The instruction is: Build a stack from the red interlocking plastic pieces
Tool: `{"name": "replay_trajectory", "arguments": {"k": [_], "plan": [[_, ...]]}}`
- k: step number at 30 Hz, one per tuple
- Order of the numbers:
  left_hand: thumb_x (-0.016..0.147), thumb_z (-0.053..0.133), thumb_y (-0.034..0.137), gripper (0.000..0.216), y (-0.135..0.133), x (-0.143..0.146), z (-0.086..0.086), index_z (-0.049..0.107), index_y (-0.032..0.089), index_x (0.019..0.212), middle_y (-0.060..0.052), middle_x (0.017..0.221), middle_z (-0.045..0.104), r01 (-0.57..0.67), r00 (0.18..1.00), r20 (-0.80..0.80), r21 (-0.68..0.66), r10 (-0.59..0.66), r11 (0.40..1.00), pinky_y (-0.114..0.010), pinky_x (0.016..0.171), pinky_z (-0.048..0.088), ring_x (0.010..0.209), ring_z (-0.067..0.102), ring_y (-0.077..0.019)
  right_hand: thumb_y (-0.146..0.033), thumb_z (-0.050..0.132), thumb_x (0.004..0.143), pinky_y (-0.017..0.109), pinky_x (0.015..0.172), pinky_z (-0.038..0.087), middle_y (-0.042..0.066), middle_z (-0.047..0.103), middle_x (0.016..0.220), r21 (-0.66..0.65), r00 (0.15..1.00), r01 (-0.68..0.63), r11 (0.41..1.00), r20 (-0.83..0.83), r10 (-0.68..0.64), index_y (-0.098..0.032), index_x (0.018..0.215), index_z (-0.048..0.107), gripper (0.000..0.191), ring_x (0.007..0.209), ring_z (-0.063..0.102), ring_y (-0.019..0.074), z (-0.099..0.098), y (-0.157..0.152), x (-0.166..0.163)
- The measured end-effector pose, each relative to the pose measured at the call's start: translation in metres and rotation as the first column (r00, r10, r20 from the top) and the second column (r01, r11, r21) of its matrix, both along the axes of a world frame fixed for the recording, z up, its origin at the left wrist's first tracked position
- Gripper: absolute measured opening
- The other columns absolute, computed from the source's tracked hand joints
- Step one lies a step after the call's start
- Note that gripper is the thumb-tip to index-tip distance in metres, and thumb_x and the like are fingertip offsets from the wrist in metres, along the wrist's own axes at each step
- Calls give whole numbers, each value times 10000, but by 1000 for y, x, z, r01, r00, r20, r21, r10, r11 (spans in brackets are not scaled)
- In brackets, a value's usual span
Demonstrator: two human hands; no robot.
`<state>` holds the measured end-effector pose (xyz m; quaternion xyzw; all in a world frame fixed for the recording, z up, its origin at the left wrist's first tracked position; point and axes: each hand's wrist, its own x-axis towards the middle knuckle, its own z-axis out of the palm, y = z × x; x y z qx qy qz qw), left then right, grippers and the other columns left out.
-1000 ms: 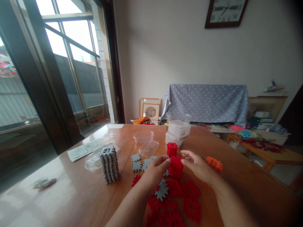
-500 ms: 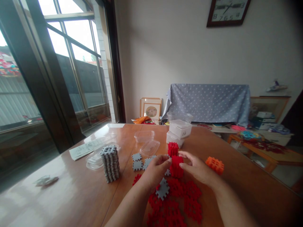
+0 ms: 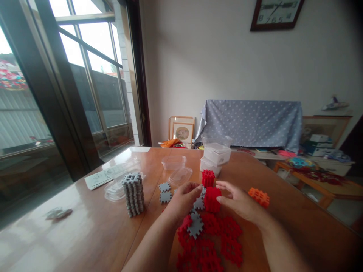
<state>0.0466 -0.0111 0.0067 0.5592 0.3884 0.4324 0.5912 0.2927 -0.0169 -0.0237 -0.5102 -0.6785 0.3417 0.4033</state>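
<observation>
A short stack of red interlocking toothed plates (image 3: 212, 199) stands between my hands. My left hand (image 3: 185, 200) is just left of it, thumb and fingertips pinched together; anything between them is hidden. My right hand (image 3: 236, 200) has its fingers apart, the thumb at the stack's right side and the other fingers reaching past its back. A second red stack (image 3: 208, 178) stands right behind. Grey toothed plates (image 3: 199, 203) lie partly hidden by my left hand, and one grey plate (image 3: 195, 225) rests over loose red plates (image 3: 208, 257) in front.
A tall grey stack (image 3: 134, 196) stands left, beside clear plastic lids (image 3: 115, 190) and papers (image 3: 99, 177). Farther back are a clear tub (image 3: 173, 162) and stacked containers (image 3: 217, 155). Orange pieces (image 3: 259, 197) stand right. A crumpled packet (image 3: 58, 213) lies at the left.
My left hand has drawn slightly left, away from the front red stack, leaving more of the grey plates visible between them. My right hand stays beside the stack. The view has shifted slightly.
</observation>
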Motion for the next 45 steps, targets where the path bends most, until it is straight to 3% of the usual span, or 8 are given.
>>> {"name": "replay_trajectory", "arguments": {"k": [8, 14, 20, 24, 31, 35, 42, 45], "plan": [[831, 721, 513, 384, 5, -5, 0, 699, 168, 997, -54, 911, 693, -57, 997, 44, -21, 58, 998, -292, 766, 413, 846, 615, -181, -385, 629, 902, 428, 975, 532, 102, 699, 1277, 212, 980, 159, 964, 81, -180, -237, 1272, 643, 399, 1161, 656, 274, 15, -6, -16], [813, 730, 533, 383, 12, -14, 3, 675, 173, 933, -83, 954, 725, -109, 992, 58, -28, 111, 994, -321, 818, 437, 898, 648, -207, -251, 590, 910, 320, 794, 555, 29, 717, 949, 205, 968, -55, 977, 253, 1, -253, 1148, 689, 258, 840, 675, 191, 23, -36, -80], [805, 736, 540, 411, 17, -16, -1, 679, 174, 983, -105, 1005, 743, -148, 987, 50, -56, 151, 987, -337, 826, 452, 961, 673, -238, -178, 653, 838, 443, 1107, 425, 63, 678, 1227, 205, 817, -320, 925, 554, 160, -263, 1216, 692, 390, 1200, 555, 275, 14, -57, -122], [816, 724, 559, 420, 17, -17, -4, 682, 180, 992, -99, 1007, 745, -133, 990, 41, -48, 135, 990, -335, 825, 456, 960, 678, -238, -186, 632, 876, 451, 1121, 403, 55, 662, 1282, 177, 779, -329, 927, 606, 161, -275, 1255, 678, 392, 1221, 532, 274, 7, -56, -126], [809, 734, 533, 376, 16, -16, -3, 681, 180, 925, -89, 966, 740, -134, 989, 55, -49, 137, 990, -329, 819, 455, 929, 663, -227, -155, 628, 905, 407, 1060, 436, 18, 716, 1106, 235, 803, -308, 922, 584, 120, -264, 1039, 745, 209, 1096, 598, 227, 2, -51, -128], [807, 742, 513, 352, 16, -15, -2, 674, 175, 879, -87, 967, 729, -155, 985, 71, -25, 157, 988, -324, 813, 454, 936, 649, -224, -204, 585, 969, 399, 979, 502, 27, 731, 1071, 342, 877, -269, 900, 474, 82, -282, 1081, 747, 212, 1037, 634, 229, 4, -47, -124], [811, 737, 495, 341, 12, -8, 0, 663, 177, 908, -25, 869, 662, -302, 950, 105, 72, 294, 951, -288, 779, 438, 871, 603, -186, -317, 508, 1026, 408, 980, 557, 65, 735, 1182, 520, 973, 7, 854, 192, -125, -304, 1219, 700, 272, 1096, 676, 244, 15, -38, -100], [830, 709, 557, 394, 9, -1, -1, 637, 172, 879, -7, 786, 625, -223, 970, 101, 31, 219, 974, -275, 718, 427, 743, 566, -149, -341, 521, 1021, 418, 1030, 538, 68, 716, 1248, 553, 959, 117, 825, 153, -239, -312, 1249, 696, 289, 1160, 661, 252, 16, -34, -89]]}}
